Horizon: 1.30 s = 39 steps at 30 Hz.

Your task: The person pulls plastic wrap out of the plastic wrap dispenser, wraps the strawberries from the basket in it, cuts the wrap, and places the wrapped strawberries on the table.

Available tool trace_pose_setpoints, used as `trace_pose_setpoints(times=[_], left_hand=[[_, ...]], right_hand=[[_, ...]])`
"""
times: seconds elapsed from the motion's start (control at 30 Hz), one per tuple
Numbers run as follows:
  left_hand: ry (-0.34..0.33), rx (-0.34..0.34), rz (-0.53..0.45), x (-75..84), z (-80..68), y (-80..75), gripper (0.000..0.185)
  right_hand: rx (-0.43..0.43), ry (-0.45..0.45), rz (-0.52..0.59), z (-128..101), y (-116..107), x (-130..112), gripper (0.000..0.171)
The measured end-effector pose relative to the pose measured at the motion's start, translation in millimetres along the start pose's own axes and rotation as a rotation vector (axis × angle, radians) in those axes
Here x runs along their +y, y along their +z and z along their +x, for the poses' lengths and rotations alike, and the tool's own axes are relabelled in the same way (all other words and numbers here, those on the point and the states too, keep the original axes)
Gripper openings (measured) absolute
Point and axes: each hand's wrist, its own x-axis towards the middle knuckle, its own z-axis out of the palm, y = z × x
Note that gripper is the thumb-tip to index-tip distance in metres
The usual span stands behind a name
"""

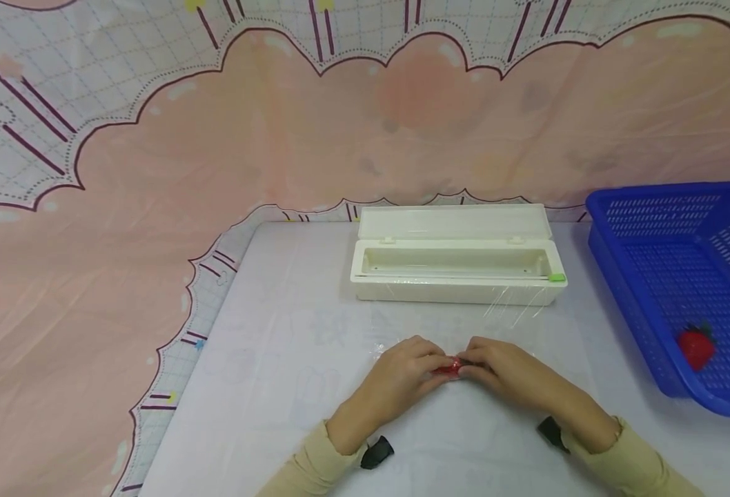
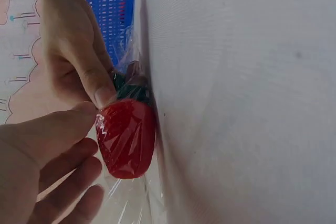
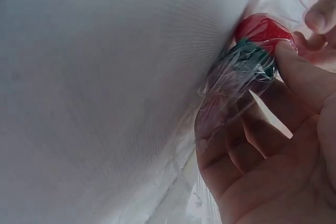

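Narrow right grip (image 1: 509, 369) on film-wrapped strawberry (image 2: 127, 139)

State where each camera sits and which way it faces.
Head: on the head, facing forward and down at the wrapped strawberry, white box and blue basket; left hand, right hand and sleeves show.
Left wrist: on that wrist, facing the strawberry; left hand lower left, right hand above.
Right wrist: on that wrist, facing the strawberry; right hand lower right, left hand partly above.
Shared: both wrist views show the strawberry and both hands.

Room over tabletop (image 1: 265, 331) left of left fingers (image 1: 432, 361); white box (image 1: 439, 291) blocks ahead, blue basket (image 1: 675, 276) right.
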Motion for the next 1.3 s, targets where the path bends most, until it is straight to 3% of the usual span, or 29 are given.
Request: trace_pose_setpoints(times=[0.33, 0.57, 0.73, 0.93, 1.17, 1.3], left_hand=[[-0.072, -0.131, -0.008, 0.1, 4.1, -0.1, 0.03], [-0.105, -0.099, 0.017, -6.5, 7.7, 5.5, 0.032], [-0.124, -0.121, 0.001, -11.5, 9.6, 7.6, 0.029], [-0.153, -0.162, -0.042, -16.3, 11.5, 9.2, 0.036], [-0.175, -0.178, -0.042, -16.5, 11.7, 11.2, 0.041], [-0.204, -0.197, -0.061, -16.4, 13.6, 11.1, 0.045]], right_hand=[[0.016, 0.071, 0.038, 1, 0, -2, 0.018], [0.189, 0.163, -0.029, 2, 0, -12, 0.015], [0.276, 0.072, -0.105, 1, 1, -15, 0.023], [0.248, -0.045, -0.14, 3, 3, -14, 0.034], [0.188, 0.012, -0.14, 7, 3, -15, 0.038], [0.203, 0.046, -0.163, 11, 6, -15, 0.039]])
